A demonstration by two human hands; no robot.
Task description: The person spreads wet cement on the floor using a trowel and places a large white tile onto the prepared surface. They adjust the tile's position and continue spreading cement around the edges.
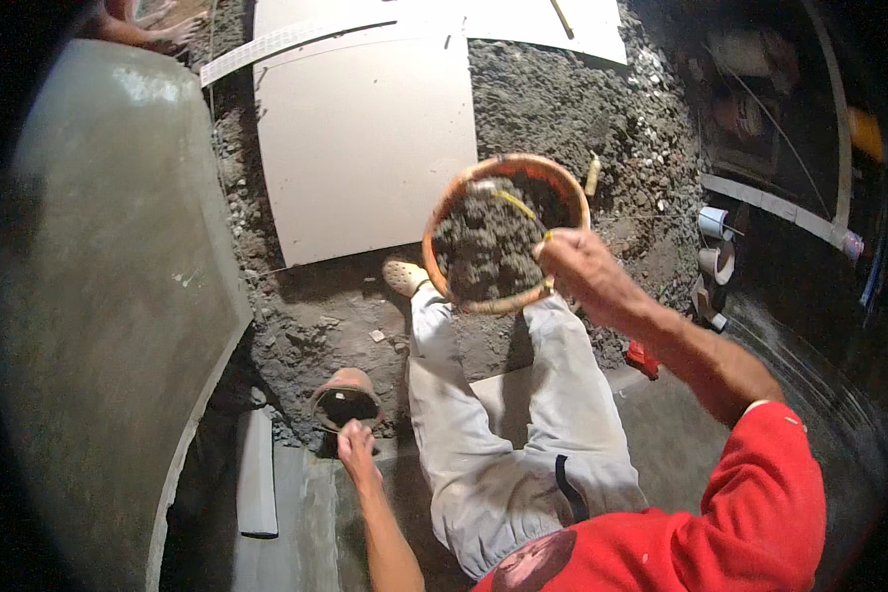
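A large orange bucket (434, 261), filled with dark grey crumbly mortar (488, 242), is in front of my legs. My right hand (580, 264) is closed on its yellow-gripped handle (515, 203) at the right side of the rim. Lower left, a smaller reddish bucket (350, 380) with a dark inside stands on the rough ground. My left hand (357, 444) is closed at its near rim; whether it grips the rim or a handle is hard to see. A light clog (405, 277) shows beside the large bucket.
Large pale tiles (365, 148) lie ahead, crossed by a white perforated strip (296, 44). Rough mortar (562, 99) spreads to their right. A smooth grey slab (118, 266) fills the left. Another person's hand (173, 36) rests at upper left. A red object (642, 359) and white containers (713, 222) sit right.
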